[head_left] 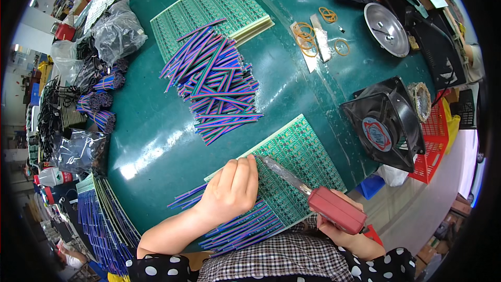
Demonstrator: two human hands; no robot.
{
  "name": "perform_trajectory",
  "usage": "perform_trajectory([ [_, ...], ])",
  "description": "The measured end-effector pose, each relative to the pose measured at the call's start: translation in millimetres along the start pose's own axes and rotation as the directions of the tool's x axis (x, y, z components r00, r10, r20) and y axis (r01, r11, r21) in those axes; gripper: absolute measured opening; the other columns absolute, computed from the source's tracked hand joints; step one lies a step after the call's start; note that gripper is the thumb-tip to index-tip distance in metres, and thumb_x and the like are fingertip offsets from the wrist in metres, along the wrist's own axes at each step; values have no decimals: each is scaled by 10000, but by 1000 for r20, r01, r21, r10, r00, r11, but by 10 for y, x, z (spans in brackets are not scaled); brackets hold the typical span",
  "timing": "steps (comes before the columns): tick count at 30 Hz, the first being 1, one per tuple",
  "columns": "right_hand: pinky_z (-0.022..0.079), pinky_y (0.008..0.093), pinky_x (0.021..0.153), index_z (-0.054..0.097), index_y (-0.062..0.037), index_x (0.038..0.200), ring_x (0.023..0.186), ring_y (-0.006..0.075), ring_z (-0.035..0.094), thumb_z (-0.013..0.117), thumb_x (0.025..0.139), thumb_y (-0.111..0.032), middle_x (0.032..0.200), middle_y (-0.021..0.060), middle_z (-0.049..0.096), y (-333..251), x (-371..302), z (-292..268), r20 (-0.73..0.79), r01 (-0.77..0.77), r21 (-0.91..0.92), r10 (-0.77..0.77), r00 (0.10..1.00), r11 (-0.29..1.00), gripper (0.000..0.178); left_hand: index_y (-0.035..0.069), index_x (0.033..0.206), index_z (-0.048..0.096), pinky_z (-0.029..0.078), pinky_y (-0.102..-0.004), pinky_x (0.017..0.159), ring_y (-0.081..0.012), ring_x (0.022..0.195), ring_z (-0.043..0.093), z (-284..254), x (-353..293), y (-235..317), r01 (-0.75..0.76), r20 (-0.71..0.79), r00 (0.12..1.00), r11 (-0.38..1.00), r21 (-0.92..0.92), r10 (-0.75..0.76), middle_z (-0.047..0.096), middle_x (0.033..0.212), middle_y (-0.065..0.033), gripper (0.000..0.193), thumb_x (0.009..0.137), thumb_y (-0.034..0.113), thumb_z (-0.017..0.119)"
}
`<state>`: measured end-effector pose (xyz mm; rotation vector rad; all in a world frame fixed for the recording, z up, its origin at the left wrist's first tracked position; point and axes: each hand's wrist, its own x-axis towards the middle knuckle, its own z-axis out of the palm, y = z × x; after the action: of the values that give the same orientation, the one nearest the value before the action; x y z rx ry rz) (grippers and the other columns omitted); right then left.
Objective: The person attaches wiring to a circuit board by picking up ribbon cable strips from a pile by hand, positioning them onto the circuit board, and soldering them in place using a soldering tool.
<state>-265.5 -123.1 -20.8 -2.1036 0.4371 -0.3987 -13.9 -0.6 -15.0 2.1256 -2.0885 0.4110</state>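
Right hand [335, 234] holds a red tool [336, 210]; whether left hand [232, 188], grip hidden, holds anything, I cannot tell.

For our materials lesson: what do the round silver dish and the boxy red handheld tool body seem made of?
Round silver dish: probably polished metal, given its bright sheen. Boxy red handheld tool body: likely moulded plastic, satin, given its even colour and rounded edges.

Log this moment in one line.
left hand: over board, grip hidden | right hand: holds red tool, tip beside left hand | wire pile: beyond board | fan: right of board
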Motion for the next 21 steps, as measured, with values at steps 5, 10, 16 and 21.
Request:
perform_trajectory([
  [5,552,255,629,541,97,1254,665,162,701,852,687,-208,919,103,719,-48,-136,30,33,-328,309,335,942,893,715,-84,993,651,526,-273,623,-226,771,618,-7,-8,-2,4,-3,1000,1000,-2,-4,602,894,-132,311,703,27,636],
  [10,546,252,623,545,101,1238,667,166,699,839,681,-177,875,90,717,-15,-196,64,-24,-322,258,339,940,911,688,-84,993,652,525,-272,622,-227,773,619,-14,2,4,-9,4,1000,1000,11,9,601,893,-131,312,702,26,638],
  [16,538,288,644,601,70,1138,694,199,691,813,685,-172,856,83,699,-85,-255,-231,42,-303,339,307,951,891,556,-80,982,653,521,-273,612,-228,767,616,-11,-2,-1,-16,-3,1000,1000,21,16,597,890,-132,307,697,33,638],
  [21,470,292,586,549,5,1130,546,147,551,553,868,-650,775,83,630,25,-903,-501,-152,-131,-284,91,984,950,706,-60,912,673,510,-233,601,-189,778,600,-22,4,-62,-61,12,998,992,109,60,599,839,-97,200,740,35,637],
])
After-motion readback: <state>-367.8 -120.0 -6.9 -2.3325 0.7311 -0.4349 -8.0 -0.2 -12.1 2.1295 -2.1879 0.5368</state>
